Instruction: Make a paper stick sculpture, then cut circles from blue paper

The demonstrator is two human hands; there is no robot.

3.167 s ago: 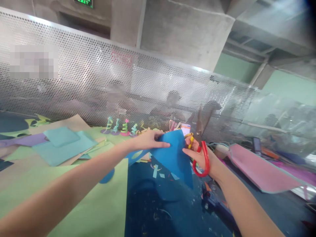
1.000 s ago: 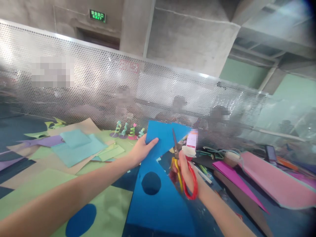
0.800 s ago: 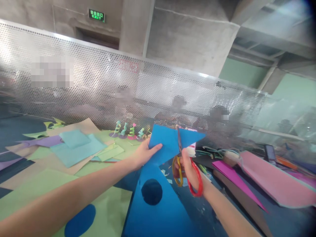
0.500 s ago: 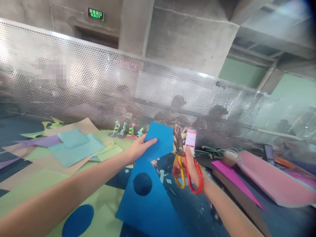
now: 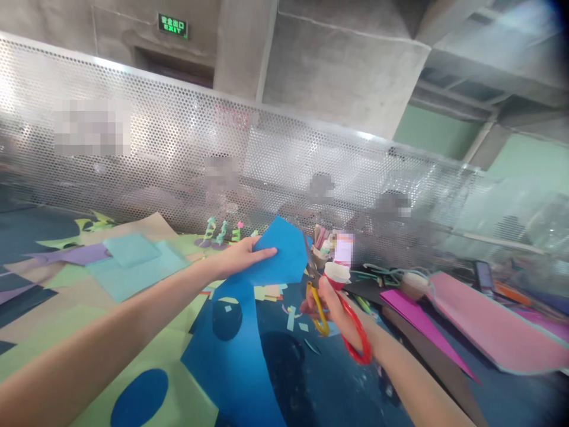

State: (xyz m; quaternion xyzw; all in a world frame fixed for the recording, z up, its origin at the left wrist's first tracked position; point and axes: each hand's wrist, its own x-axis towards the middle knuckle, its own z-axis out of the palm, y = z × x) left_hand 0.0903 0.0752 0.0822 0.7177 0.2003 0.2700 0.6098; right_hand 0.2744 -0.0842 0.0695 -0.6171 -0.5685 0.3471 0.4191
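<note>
My left hand (image 5: 249, 256) pinches a sheet of blue paper (image 5: 235, 367) with the thumb on top. The sheet hangs down toward me and has a round hole in its lower part. My right hand (image 5: 326, 299) grips scissors (image 5: 320, 314) with one yellow and one red handle loop. Their metal blades point up at the right edge of the blue paper; whether they touch it I cannot tell. A cut-out blue oval (image 5: 140, 397) lies on green paper (image 5: 111, 362) at the lower left.
Turquoise sheets (image 5: 133, 267) and purple scraps lie at the left. Small spiral paper pieces (image 5: 222, 232) stand near the perforated metal screen (image 5: 275, 160). Paper bits lie on the dark table (image 5: 329, 373). Pink paper (image 5: 493, 326), magenta paper (image 5: 427, 326) and a tape roll (image 5: 415, 284) sit at the right.
The blue paper has turned and its lower part has swung left. My left hand has shifted slightly left. The scissors have tilted and their handle loops are farther apart.
</note>
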